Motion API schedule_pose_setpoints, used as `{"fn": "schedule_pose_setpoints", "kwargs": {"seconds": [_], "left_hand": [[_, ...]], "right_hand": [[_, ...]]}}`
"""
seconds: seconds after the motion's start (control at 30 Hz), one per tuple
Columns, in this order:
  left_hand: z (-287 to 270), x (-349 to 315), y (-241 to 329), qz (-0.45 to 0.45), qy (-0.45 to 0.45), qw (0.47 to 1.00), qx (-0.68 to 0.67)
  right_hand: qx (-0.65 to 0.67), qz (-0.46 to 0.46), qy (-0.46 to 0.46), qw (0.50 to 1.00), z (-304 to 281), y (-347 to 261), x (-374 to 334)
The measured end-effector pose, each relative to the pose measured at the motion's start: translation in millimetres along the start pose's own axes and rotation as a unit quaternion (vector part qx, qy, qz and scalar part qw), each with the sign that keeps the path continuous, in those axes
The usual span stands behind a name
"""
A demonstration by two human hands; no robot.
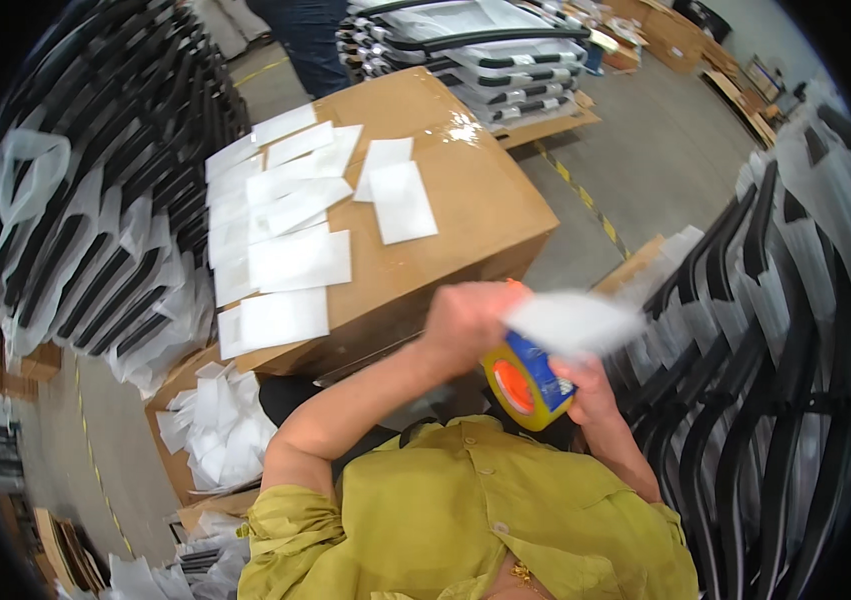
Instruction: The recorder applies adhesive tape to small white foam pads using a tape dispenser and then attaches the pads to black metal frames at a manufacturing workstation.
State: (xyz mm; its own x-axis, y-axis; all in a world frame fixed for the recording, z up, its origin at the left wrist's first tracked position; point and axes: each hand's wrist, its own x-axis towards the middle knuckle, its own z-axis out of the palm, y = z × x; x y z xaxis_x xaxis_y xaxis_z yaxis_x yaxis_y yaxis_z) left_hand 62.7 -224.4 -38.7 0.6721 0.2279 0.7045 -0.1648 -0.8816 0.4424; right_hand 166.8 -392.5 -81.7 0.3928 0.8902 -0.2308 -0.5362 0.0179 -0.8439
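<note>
My left hand (467, 325) is closed at the near left end of a white foam sheet (575, 322), which is blurred by motion. Just below the sheet is a yellow and blue roll of tape (535, 380) with an orange core, held up in front of my chest. My right hand (593, 398) is wrapped round the right side of that roll; some of its fingers are hidden behind it. A small orange part shows beyond my left hand. Several white foam sheets (299, 258) lie, partly overlapping, on a large cardboard box (475, 195) in front of me.
Black tubular frames in white wrapping (110, 270) are stacked at left, with more frames (735, 400) close on my right and a wrapped stack (485, 50) behind the box. An open carton (167, 440) holds foam pieces. A person in dark trousers (305, 40) stands beyond the box.
</note>
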Motion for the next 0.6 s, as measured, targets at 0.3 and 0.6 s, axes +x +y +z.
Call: {"fn": "schedule_pose_setpoints", "kwargs": {"seconds": [0.3,0.6], "left_hand": [[-25,9,-13,0.063,-0.004,0.991,0.115],[-107,89,-202,-0.103,-0.031,0.902,0.419]], "right_hand": [[0.084,0.101,0.109,0.985,-49,44,20],[0.042,0.152,0.105,0.982,-40,49,33]]}}
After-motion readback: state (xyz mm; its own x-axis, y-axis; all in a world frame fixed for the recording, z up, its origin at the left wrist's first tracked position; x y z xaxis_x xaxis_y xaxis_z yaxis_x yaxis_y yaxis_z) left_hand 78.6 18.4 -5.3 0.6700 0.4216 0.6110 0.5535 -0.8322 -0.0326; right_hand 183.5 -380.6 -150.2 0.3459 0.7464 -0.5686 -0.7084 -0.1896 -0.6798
